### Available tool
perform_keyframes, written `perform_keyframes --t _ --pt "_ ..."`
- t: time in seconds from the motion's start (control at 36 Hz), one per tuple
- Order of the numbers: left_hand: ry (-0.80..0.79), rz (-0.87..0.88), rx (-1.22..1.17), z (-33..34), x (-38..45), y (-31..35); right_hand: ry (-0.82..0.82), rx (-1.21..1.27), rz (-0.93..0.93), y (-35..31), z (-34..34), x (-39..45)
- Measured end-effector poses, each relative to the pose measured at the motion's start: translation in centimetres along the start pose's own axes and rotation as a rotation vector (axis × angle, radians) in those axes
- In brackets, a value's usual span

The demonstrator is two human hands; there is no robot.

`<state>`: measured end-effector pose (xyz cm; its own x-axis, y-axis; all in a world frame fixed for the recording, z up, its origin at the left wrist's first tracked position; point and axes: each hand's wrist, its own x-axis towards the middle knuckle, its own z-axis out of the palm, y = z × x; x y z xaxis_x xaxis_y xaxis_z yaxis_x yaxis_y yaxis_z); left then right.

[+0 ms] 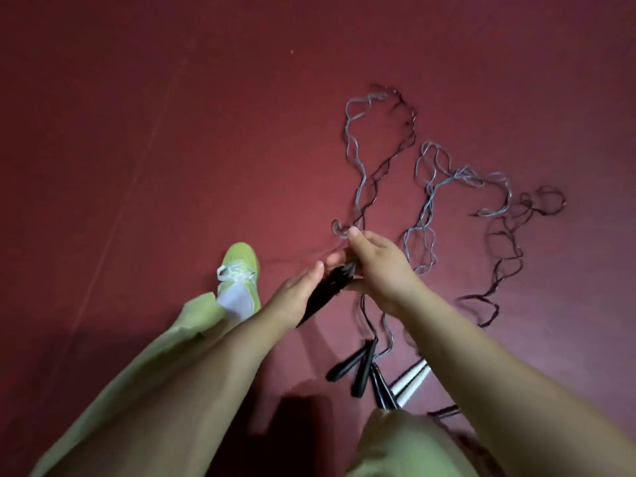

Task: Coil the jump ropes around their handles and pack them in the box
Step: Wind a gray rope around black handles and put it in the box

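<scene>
Currently I am looking down past two bare forearms at a dark red floor (172,166). My left hand (296,297) cradles a pair of black handles (325,294), its fingers (315,271) lying fairly straight along them rather than wrapped round. My right hand (375,266) meets the handles at their top end, and its fingers (354,235) pinch a grey cord (339,230) where it loops just above.

I judge the cord light, thin and limp, kinked all along its length, so it should snag on itself and spring loose unless kept taut while winding. The handles look stiff and smooth; they seem the sensible place to grip, with the cord fed on close to where it leaves them.

Beyond the hands, the loose jump ropes (430,187), some grey and some dark, sprawl in wavy tangles across the floor. Near my feet lie more black handles (354,364) and a white handle (413,376), touching or crossing one another. A yellow-green shoe (241,266) shows at left. No box is in view.
</scene>
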<state>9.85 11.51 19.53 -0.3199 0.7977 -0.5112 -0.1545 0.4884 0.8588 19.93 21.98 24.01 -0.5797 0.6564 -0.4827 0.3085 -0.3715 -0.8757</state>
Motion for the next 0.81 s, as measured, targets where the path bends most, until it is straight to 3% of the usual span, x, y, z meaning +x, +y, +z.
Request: perform_keyframes --t 0.19,0.25,0.36,0.42,0.53,0.72,0.81 --pt "-0.214 0.181 0.233 -0.2 -10.6 8.3 0.063 0.083 -0.153 -9.0 2.0 -10.8" --pt "-0.26 0.183 0.24 0.1 -13.1 9.5 0.106 0.014 -0.208 -10.0 2.4 -13.3" --pt "-0.371 0.165 0.153 0.7 -19.7 12.2 0.34 -0.241 -0.363 -10.5 2.4 -18.8" --pt "-0.431 0.15 0.122 0.6 -22.6 13.6 0.366 -0.294 -0.424 -10.6 2.2 -21.6" --pt "-0.543 0.144 0.082 0.4 -28.1 15.8 0.232 -0.378 -0.568 -11.1 2.4 -27.3" --pt "-0.66 0.141 0.035 0.4 -37.0 18.4 0.033 -0.391 -0.642 -12.6 4.1 -33.8" --pt "-0.64 0.138 -0.004 0.3 -39.3 19.0 0.074 -0.387 -0.722 -13.4 5.1 -35.4"
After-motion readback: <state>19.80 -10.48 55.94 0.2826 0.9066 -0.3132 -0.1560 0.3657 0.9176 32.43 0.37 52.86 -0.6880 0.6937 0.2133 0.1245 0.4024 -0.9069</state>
